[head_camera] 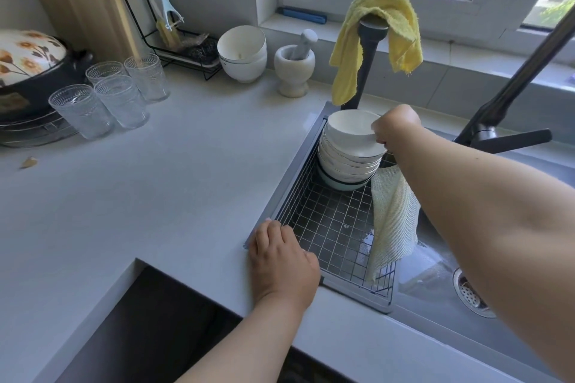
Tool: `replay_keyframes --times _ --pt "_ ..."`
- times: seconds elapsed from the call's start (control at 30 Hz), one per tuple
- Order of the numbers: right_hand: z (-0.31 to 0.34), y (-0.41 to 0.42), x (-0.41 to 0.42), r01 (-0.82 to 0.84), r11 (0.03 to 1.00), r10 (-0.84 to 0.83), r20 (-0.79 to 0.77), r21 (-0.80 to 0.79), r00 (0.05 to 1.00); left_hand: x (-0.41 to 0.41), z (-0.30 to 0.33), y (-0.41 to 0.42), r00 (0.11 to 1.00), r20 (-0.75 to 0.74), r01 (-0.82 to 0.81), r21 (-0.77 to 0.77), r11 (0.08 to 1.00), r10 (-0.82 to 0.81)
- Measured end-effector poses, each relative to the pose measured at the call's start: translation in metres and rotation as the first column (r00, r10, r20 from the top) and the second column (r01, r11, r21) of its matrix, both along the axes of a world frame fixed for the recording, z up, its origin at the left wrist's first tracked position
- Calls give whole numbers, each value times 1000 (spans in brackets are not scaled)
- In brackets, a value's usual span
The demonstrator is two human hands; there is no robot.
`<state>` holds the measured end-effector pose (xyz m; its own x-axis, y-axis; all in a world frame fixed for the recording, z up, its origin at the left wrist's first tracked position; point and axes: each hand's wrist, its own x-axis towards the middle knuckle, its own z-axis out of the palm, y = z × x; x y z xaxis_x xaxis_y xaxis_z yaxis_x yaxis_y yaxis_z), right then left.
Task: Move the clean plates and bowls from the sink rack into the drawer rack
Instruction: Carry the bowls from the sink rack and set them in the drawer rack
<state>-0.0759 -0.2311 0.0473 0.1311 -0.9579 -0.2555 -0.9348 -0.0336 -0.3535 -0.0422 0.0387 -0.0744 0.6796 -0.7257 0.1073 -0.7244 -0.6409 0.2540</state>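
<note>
Bowls (348,149) stacked at far end of sink rack (329,227); right hand (395,126) pinched top rim, fingertips hidden. Left hand (280,258) lay flat on worktop (171,180), holding nothing.

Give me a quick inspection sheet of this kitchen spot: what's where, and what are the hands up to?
Surface: pale grey countertop, one small scrap near its left edge.
Job's things: stack of white ceramic bowls at the far end of the black wire sink rack; drawer rack not in view.
Clutter: four ribbed clear glasses, white stone mortar and pestle, yellow towel draped on the dark tap, pale mesh cloth over the rack's edge.
Grippers: right hand grips the top bowl's rim; left hand rests flat on the counter edge.
Cables: nothing seen.
Surroundings: window behind the sink, floral-lidded pot at left.
</note>
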Motion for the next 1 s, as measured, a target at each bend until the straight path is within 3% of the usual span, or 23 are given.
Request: replay_keyframes --times 0.2,0.53,0.6,0.67,0.73,0.8,0.93,1.0 --pt "14 8 -7 71 995 -56 207 -64 977 -1 -2 1 1000 22 -12 -10 1000 12" --pt "17 52 -34 28 989 22 341 -143 940 0 2 3 999 -36 20 6 1000 -20" --pt "12 67 -42 18 991 34 378 -133 925 3 3 5 994 -92 49 -52 997 -53" --pt "7 85 -50 -8 993 57 413 -120 909 11 8 8 965 -246 46 -184 982 -91" --pt "3 104 -54 -34 992 85 441 -124 894 19 22 14 850 -520 -92 -311 946 -88" --pt "-1 125 -56 -59 989 117 467 -136 877 23 40 24 671 -736 -307 -389 869 -92" --pt "3 178 -54 -162 979 203 477 -125 855 14 66 48 419 -875 -568 -461 682 -243" --pt "4 207 -50 -236 963 270 477 -131 836 7 79 67 323 -889 -606 -458 650 -326"
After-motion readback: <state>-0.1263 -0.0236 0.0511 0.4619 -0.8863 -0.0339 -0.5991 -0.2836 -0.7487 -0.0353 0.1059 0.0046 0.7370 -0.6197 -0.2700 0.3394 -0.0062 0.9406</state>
